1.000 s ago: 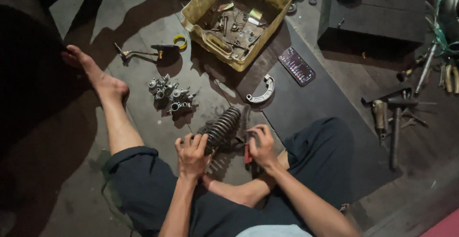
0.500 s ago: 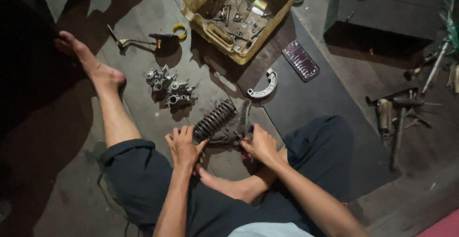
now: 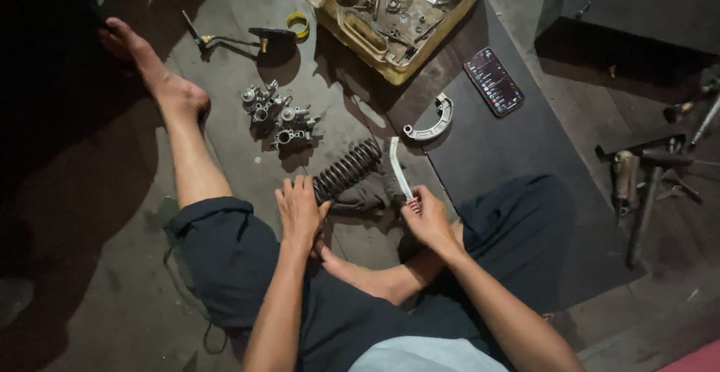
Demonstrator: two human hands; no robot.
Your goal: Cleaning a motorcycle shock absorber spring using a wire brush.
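— Fingers of the left hand [image 3: 301, 211] lie pressed together over the near end of the dark coil spring [image 3: 346, 170], holding it down on the floor. See it?

— Yes. And the right hand [image 3: 427, 218]?

— Its fingers are pinched shut around a slim pale tool [image 3: 400, 168], which points up toward twelve o'clock, just beside the spring's far end.

— Where does the spring sit?

— On the floor in front of the seated person, slanting from the left hand toward one o'clock, with a grey rag [image 3: 369, 192] bunched under it, between the two hands.

— What lies around it?

— At eleven o'clock from the spring, a cluster of small metal castings [image 3: 279, 115]. At one o'clock, a curved brake shoe [image 3: 430, 121], well apart from the hands. Farther out that way a phone [image 3: 493, 80] lies on a dark mat [image 3: 510, 147], screen lit.

— And at twelve?

— A battered yellow tray [image 3: 358, 31] full of small parts. Left of it, a lever with a black grip [image 3: 244, 38] and a yellow ring [image 3: 298, 22].

— Off at three o'clock?

— A hammer [image 3: 645, 192] and other tools, too dim to tell apart.
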